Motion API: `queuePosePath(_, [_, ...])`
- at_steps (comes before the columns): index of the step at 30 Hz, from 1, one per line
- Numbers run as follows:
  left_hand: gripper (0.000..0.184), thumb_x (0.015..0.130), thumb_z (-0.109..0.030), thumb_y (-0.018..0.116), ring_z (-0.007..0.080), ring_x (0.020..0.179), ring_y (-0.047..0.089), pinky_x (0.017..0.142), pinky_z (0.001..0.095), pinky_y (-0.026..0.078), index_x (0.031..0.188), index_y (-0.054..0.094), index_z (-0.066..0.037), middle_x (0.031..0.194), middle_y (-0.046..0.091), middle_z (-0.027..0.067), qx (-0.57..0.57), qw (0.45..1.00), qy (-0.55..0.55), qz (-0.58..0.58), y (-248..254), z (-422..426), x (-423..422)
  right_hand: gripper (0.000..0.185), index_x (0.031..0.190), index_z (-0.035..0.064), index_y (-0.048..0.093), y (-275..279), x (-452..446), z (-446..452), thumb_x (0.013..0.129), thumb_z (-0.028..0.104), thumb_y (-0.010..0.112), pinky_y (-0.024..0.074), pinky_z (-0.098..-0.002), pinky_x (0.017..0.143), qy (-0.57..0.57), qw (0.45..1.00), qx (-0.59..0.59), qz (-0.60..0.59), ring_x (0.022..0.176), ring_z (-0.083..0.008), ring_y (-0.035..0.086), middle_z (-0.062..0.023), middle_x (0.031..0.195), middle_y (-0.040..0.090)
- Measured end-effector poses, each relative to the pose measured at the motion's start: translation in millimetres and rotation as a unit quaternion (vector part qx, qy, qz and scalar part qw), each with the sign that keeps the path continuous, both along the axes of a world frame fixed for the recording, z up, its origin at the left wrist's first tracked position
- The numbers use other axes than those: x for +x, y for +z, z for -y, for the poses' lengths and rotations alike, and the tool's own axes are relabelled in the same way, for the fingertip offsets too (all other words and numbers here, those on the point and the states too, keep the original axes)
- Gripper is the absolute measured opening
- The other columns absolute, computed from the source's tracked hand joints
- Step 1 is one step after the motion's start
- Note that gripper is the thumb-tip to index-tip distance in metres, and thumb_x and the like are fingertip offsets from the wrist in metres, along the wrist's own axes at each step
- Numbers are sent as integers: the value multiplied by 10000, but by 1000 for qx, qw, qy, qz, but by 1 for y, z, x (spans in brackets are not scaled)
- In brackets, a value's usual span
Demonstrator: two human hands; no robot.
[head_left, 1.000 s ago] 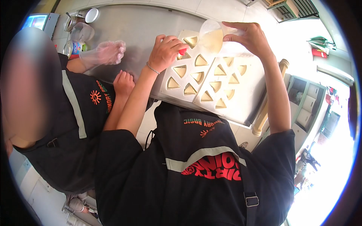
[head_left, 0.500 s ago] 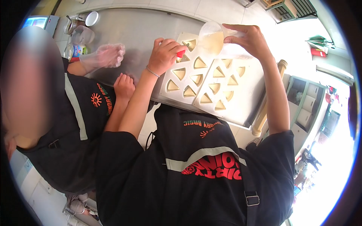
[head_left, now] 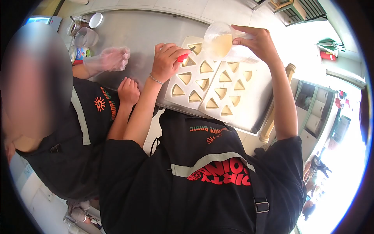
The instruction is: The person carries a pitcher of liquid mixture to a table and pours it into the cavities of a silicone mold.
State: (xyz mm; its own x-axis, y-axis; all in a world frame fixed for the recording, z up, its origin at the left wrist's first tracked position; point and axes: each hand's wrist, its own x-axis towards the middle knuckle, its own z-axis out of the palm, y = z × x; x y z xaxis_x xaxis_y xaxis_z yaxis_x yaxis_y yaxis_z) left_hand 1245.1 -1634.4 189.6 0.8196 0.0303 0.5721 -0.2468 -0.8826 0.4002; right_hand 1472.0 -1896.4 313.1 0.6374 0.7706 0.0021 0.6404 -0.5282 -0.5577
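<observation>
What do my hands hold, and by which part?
Left hand: red-handled tool, by its handle. Right hand: translucent jug, by its right side, perhaps a handle.

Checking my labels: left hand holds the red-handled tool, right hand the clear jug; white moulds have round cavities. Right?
Cavities in the white moulds are wedge-shaped, not round, per the head view. Rest holds: left hand has the red-handled tool, right hand the clear jug.

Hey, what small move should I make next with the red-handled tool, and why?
Perhaps ease the tool's tip gently into the back wedge of the left mould: your left hand has it pointing there, and your right hand holds the jug close beside it.
</observation>
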Motion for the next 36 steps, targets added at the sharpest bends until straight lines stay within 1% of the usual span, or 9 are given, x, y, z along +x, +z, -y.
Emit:
queuePosePath(3, [394, 818, -47, 782, 194, 1029, 674, 982, 424, 403, 1152, 769, -257, 1014, 746, -83, -12, 1000, 11, 7, 1, -1, -3, 642, 1322, 133, 808, 4, -3, -4, 799, 493, 907, 588, -372, 857, -5, 1000, -7, -10, 807, -215, 730, -125, 1044, 846])
queuePosePath(5, [381, 826, -54, 782, 195, 1026, 673, 979, 425, 404, 1148, 770, -257, 1007, 746, -79, -20, 999, 20, 14, 2, -1, -4, 610, 1248, 181, 848, 2, -4, -5, 781, 570, 902, 603, -400, 835, 2, 1000, 2, 11, 833, -269, 770, -111, 969, 838])
queuePosePath(12, [253, 884, -113, 787, 210, 1006, 667, 977, 424, 407, 1111, 782, -224, 978, 758, -50, -25, 999, 37, -3, 20, -4, -26, 596, 1254, 183, 847, 5, -6, -9, 791, 553, 904, 594, -394, 811, 0, 1000, -25, 11, 782, -272, 740, -136, 944, 827])
queuePosePath(15, [172, 927, -155, 785, 221, 1000, 665, 975, 417, 406, 1091, 791, -208, 969, 760, -39, -56, 994, 90, 2, 21, -4, -43, 597, 1271, 157, 837, 3, -4, -1, 795, 507, 921, 602, -384, 815, -5, 1000, 2, -5, 766, -254, 727, -140, 979, 833])
queuePosePath(18, [122, 967, -189, 771, 230, 990, 663, 962, 412, 409, 1085, 797, -202, 958, 755, -33, -70, 990, 122, -11, 14, -3, -58, 579, 1286, 130, 827, 4, -1, 8, 811, 442, 937, 607, -355, 816, -33, 998, 39, -46, 777, -183, 715, -117, 1027, 844])
queuePosePath(20, [116, 974, -196, 766, 231, 983, 662, 957, 412, 408, 1086, 797, -199, 957, 754, -32, -70, 990, 123, -5, 8, -1, -65, 567, 1304, 114, 818, 3, 0, 16, 827, 393, 942, 603, -322, 829, -63, 984, 95, -134, 818, -120, 701, -85, 1035, 844])
queuePosePath(23, [124, 984, -199, 762, 247, 986, 660, 950, 421, 416, 1103, 795, -186, 966, 751, -11, -86, 987, 134, -9, 0, 5, -70, 561, 1324, 124, 812, 9, -3, 29, 847, 394, 931, 593, -302, 823, -76, 981, 98, -146, 838, -90, 685, -77, 1015, 832])
queuePosePath(33, [128, 980, -193, 745, 232, 971, 653, 950, 415, 401, 1102, 783, -192, 945, 738, -27, -97, 986, 136, -3, -7, 13, -69, 594, 1328, 96, 804, 34, -61, 50, 821, 372, 948, 595, -307, 836, -106, 976, 118, -149, 792, -88, 686, -70, 960, 838])
queuePosePath(36, [127, 980, -192, 746, 234, 968, 650, 950, 413, 401, 1101, 784, -193, 948, 737, -24, -100, 987, 129, -5, -9, 13, -69, 596, 1303, 73, 810, 32, -81, 43, 804, 364, 955, 590, -311, 802, -127, 983, 90, -100, 753, -78, 697, -127, 956, 846])
